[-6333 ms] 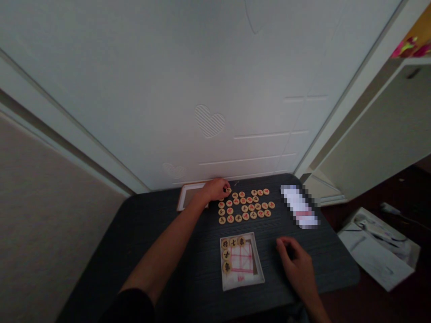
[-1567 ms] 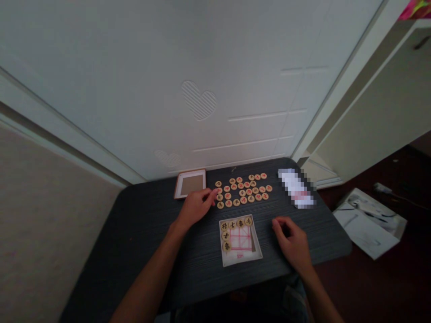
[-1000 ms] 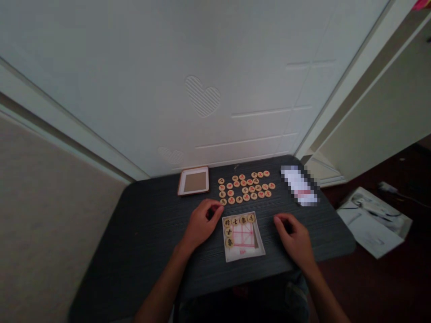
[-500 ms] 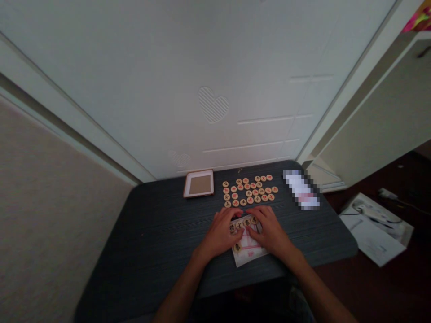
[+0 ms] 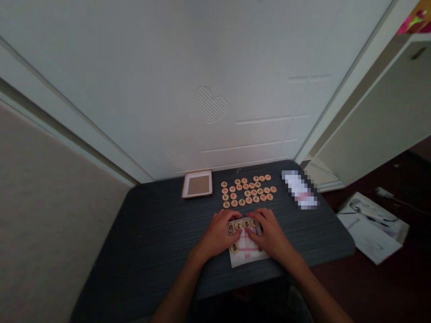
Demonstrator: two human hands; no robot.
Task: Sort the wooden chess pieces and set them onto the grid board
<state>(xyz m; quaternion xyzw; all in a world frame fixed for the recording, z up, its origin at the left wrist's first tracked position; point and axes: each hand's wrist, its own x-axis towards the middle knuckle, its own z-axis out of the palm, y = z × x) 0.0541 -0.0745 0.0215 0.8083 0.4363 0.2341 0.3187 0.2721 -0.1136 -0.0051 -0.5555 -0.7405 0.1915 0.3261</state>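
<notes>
Both hands wrap around the far part of a shallow white box [image 5: 248, 257] near the table's front edge. A row of round wooden Chinese chess pieces [image 5: 246, 223] with black characters lies along its far side, over a pink-lined sheet. My left hand [image 5: 220, 231] curls around the left side, its thumb against the pieces and its fingers at the far edge. On the right side, my right hand [image 5: 269, 231] mirrors it, thumb inward. One more chess piece [image 5: 234, 248] rests at the box's left edge, beneath my left hand. The palms hide part of both box sides.
Beyond the hands, several loose chess pieces [image 5: 248, 193], red and black, lie in rough rows on the dark table [image 5: 161, 233]. A box lid [image 5: 198, 184] sits at the back left. Right of the pieces lies a blurred-out white object [image 5: 299, 189]. An open white carton [image 5: 373, 226] stands beyond the table's right edge.
The view has shifted slightly. My thumbs stay at the row of pieces, and the row in the box shows a little more clearly between my hands.
</notes>
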